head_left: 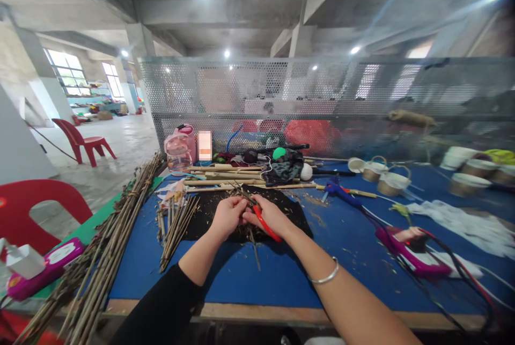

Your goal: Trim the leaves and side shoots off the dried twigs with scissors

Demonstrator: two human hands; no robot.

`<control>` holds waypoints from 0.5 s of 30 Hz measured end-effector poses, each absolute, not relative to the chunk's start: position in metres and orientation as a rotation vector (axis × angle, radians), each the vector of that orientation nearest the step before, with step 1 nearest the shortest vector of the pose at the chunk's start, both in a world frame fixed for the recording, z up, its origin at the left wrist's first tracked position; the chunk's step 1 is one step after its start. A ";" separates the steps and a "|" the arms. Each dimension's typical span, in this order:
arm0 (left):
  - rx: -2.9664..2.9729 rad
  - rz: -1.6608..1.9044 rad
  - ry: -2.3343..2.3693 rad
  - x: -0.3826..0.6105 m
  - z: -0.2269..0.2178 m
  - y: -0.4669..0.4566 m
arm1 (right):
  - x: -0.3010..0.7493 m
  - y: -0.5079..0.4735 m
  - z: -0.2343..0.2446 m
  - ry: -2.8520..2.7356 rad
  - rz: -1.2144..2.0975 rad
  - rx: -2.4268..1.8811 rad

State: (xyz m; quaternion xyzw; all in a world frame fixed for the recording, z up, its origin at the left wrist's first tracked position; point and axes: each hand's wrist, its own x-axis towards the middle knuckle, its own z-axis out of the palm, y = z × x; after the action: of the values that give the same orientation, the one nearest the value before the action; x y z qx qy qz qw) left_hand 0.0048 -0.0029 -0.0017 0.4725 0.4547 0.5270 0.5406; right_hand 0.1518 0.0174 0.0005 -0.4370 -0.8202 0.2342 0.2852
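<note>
Red-handled scissors point(266, 222) rest in my right hand point(273, 215), their dark blades pointing up and left over a black cloth point(295, 216). My left hand point(228, 218) is closed, its fingertips meeting those of my right hand. A thin dry stem point(255, 251) runs down toward me from beneath the joined fingers; its upper end is hidden by them. Small plant scraps litter the cloth. Left of the hands lies a bunch of short cut stems point(179, 232).
Long dry stalks point(124, 227) lie bundled along the table's left side. Bamboo sticks point(225, 176) and dark fabric point(284, 168) are behind the hands. To the right are a blue glue gun point(340, 192), a purple power strip point(418, 259), small baskets point(392, 181) and white gloves point(462, 221).
</note>
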 end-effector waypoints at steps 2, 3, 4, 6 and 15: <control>1.126 1.238 1.064 0.005 -0.003 -0.003 | 0.151 0.018 0.000 -2.187 0.633 -1.150; 1.127 1.239 1.051 0.005 -0.003 -0.002 | 0.150 0.018 0.000 -2.182 0.637 -1.144; 1.127 1.245 1.037 0.005 -0.004 -0.002 | 0.150 0.017 0.000 -2.178 0.639 -1.144; 1.120 1.251 1.016 0.005 -0.004 -0.002 | 0.150 0.017 0.001 -2.181 0.631 -1.153; 1.095 1.238 1.140 0.003 -0.003 -0.002 | 0.150 0.015 0.004 -2.215 0.611 -1.154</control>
State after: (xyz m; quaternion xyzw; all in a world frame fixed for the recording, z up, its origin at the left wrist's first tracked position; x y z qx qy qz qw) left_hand 0.0033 -0.0018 -0.0026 0.4601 0.4788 0.5202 0.5371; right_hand 0.1504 0.0153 0.0044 -0.4306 -0.8267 0.2281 0.2813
